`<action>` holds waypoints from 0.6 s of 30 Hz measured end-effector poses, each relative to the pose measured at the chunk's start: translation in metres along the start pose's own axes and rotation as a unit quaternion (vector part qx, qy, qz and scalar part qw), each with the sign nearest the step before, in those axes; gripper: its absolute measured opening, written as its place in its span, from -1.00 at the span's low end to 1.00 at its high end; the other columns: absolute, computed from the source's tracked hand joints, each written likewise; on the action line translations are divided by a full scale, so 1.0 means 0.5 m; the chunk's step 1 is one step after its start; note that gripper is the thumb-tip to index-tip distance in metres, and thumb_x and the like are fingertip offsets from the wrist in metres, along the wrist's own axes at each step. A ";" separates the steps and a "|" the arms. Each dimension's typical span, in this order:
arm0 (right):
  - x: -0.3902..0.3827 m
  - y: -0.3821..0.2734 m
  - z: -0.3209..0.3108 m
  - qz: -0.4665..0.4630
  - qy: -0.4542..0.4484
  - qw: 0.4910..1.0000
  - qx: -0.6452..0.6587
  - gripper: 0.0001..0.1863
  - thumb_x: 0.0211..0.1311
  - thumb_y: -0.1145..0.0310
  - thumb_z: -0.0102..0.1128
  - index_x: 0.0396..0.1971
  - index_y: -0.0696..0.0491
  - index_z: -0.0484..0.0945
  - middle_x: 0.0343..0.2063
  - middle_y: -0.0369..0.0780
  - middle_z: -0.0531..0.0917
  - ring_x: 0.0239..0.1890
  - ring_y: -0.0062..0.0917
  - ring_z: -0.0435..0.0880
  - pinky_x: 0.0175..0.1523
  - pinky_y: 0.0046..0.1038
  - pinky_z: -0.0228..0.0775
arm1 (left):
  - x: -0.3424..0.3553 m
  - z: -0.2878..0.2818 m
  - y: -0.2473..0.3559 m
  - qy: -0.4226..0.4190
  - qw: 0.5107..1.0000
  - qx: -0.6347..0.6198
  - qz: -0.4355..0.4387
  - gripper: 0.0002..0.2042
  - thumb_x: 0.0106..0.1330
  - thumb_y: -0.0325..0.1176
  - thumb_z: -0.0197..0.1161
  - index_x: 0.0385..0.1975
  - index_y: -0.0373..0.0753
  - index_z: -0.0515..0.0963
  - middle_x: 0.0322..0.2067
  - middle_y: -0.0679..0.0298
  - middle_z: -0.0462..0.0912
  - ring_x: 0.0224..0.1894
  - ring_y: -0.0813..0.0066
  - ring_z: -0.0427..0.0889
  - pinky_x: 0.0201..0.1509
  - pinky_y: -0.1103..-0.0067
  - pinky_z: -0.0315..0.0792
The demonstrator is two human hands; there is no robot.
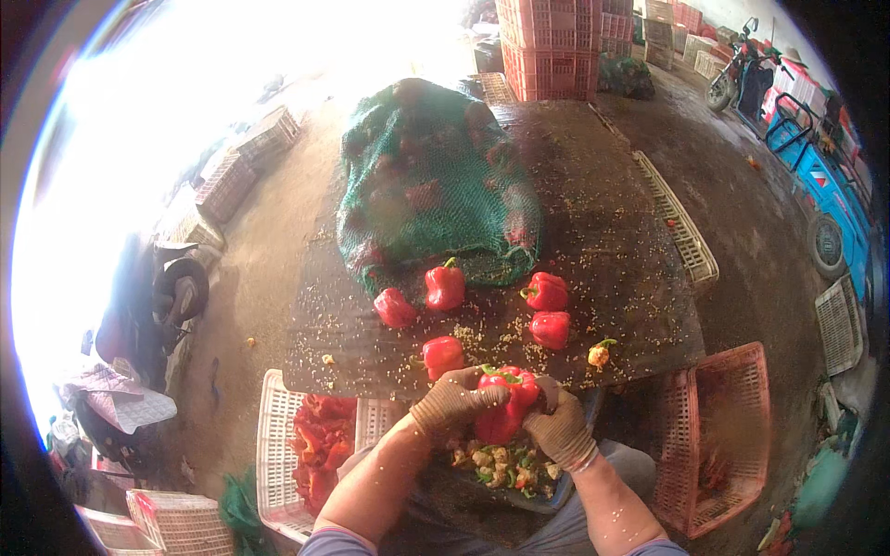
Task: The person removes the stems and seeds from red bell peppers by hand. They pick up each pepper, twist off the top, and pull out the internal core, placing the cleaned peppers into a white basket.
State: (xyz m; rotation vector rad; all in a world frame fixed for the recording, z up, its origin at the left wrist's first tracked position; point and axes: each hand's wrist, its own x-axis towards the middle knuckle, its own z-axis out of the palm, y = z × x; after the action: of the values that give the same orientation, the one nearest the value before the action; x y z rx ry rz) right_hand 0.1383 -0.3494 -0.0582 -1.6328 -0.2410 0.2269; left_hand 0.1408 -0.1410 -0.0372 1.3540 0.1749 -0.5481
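Note:
A red bell pepper (501, 422) with its green stem end up is held between my two gloved hands, just off the table's near edge. My left hand (456, 402) is closed around its left side, thumb across the front. On the right side, my right hand (561, 428) has its fingers closed against the pepper; its fingertips look dark, and whether a small tool is in them I cannot make out. Below lies a blue-edged tray (567, 493) with pepper cores (505, 465). Several whole peppers (445, 285) rest on the dark, seed-strewn table (612, 269).
A green mesh sack (436, 185) of peppers fills the table's far part. At left, a white crate (275, 463) holds red pepper pieces (323, 440). A red crate (714, 435) stands at right. One pepper core (601, 354) lies near the table's right front. Stacked crates (549, 51) rise behind.

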 end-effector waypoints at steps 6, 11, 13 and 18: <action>-0.002 -0.011 -0.004 0.016 0.029 0.999 -0.034 -0.67 0.13 0.45 0.38 -0.07 0.10 0.64 -0.27 -0.22 0.75 -0.20 -0.51 0.72 0.00 -0.41 0.55 | 0.001 0.014 -0.002 0.016 0.999 0.046 0.017 -0.63 0.32 -0.31 0.44 0.05 -0.34 0.59 -0.13 0.39 0.70 -0.10 0.67 0.57 0.01 0.58 0.53; -0.014 -0.045 -0.013 0.012 -0.001 0.999 -0.044 -0.66 0.16 0.41 0.44 -0.05 0.10 0.66 -0.22 -0.21 0.76 -0.16 -0.54 0.73 0.02 -0.43 0.56 | 0.000 -0.010 -0.052 -0.062 0.995 -0.074 0.022 -0.57 0.27 -0.38 0.47 0.11 -0.33 0.55 -0.07 0.36 0.70 -0.07 0.60 0.63 0.07 0.55 0.55; -0.020 -0.035 -0.019 -0.005 -0.036 0.999 -0.019 -0.68 0.16 0.44 0.42 -0.06 0.10 0.66 -0.22 -0.22 0.77 -0.14 -0.56 0.73 0.03 -0.44 0.56 | 0.002 -0.033 -0.076 -0.097 0.990 -0.097 0.014 -0.49 0.23 -0.30 0.52 0.15 -0.33 0.53 -0.02 0.33 0.69 -0.02 0.56 0.65 0.11 0.52 0.55; -0.015 -0.045 -0.029 -0.006 -0.050 0.999 0.018 -0.71 0.15 0.52 0.37 -0.09 0.11 0.64 -0.27 -0.32 0.73 -0.18 -0.68 0.67 -0.02 -0.50 0.54 | 0.003 -0.029 -0.068 -0.080 0.987 -0.133 0.038 -0.39 0.20 -0.11 0.53 0.18 -0.31 0.53 0.04 0.33 0.67 0.06 0.53 0.61 0.19 0.52 0.50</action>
State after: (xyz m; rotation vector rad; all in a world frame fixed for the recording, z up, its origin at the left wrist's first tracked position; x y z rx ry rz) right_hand 0.1351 -0.3638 -0.0347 -1.5861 -0.3225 0.3029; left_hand 0.1288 -0.1312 -0.0709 1.0478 0.0619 -0.5469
